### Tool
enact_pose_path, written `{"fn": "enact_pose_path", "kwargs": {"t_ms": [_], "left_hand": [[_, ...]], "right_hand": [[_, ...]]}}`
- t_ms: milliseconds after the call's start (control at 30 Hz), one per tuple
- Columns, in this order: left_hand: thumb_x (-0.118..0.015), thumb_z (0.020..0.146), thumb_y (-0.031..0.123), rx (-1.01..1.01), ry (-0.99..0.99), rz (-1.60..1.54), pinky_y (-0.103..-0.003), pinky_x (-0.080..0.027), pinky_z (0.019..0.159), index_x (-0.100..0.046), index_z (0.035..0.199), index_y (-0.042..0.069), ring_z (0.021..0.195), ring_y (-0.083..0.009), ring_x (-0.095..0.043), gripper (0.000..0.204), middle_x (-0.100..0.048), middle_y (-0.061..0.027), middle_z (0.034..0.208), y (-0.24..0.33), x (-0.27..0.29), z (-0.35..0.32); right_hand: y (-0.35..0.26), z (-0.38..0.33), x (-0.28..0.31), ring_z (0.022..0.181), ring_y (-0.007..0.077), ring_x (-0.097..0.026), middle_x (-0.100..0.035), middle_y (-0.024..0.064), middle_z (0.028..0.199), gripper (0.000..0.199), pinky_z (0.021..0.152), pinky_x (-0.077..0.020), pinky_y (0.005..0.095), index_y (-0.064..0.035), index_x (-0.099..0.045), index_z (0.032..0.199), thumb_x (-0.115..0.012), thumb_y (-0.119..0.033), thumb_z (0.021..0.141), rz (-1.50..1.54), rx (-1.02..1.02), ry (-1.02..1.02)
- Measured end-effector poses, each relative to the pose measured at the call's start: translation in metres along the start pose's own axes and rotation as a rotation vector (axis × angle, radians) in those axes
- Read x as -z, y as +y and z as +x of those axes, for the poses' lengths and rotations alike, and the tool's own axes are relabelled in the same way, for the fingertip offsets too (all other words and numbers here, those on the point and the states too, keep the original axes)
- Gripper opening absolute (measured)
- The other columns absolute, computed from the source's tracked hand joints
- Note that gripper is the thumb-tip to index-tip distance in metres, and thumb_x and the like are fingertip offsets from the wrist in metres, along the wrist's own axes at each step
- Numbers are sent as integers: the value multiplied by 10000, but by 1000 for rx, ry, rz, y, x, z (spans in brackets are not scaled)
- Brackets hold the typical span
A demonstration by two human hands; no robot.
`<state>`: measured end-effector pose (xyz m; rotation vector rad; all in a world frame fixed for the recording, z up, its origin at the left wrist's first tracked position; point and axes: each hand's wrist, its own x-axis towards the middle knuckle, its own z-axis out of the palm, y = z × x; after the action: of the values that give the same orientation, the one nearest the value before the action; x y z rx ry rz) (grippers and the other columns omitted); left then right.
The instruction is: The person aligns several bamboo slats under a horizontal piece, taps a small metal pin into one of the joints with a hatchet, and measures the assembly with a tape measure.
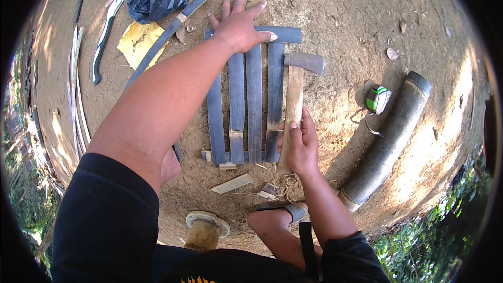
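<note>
Your left hand (238,26) lies flat and open, fingers spread, pressing the top crosspiece of the bamboo slats (246,105) laid side by side on the dirt ground (346,15). Your right hand (297,144) is closed around the wooden handle of the hatchet (296,89), which rests just beside the rightmost slat. Keep the left palm firm so the slats stay aligned, and take a fuller grip low on the handle before lifting, fingers clear of the head.
</note>
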<state>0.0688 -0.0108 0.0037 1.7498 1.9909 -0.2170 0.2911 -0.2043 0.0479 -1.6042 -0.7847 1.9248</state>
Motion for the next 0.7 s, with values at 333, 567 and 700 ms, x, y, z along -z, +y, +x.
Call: {"fn": "enact_pose_path", "kwargs": {"t_ms": [333,567,700], "left_hand": [[-728,901,632,-6,-9,-28,-685,-16,1272,-293,1670,390,1636,-369,97,916,-4,-131,1786,-2,1,0],[-722,873,682,12,-9,14,-668,-38,1282,-279,1671,398,1641,-338,64,956,-19,-123,1784,2,4,-2],[-716,872,692,12,-12,19,-670,-38,1281,-274,1671,401,1641,-337,63,958,-15,-120,1785,1,3,-1]], "right_hand": [[-2,0,-1,690,120,-593,-614,97,1045,543,567,-540,278,-24,-235,1633,-399,-110,1123,30,-9,30],[-3,0,2,703,121,-596,-619,97,1058,545,576,-542,275,-23,-236,1633,-409,-121,1125,10,-10,17],[6,0,-1,707,122,-598,-621,95,1059,552,584,-543,279,-25,-221,1637,-408,-125,1127,85,11,90]]}}
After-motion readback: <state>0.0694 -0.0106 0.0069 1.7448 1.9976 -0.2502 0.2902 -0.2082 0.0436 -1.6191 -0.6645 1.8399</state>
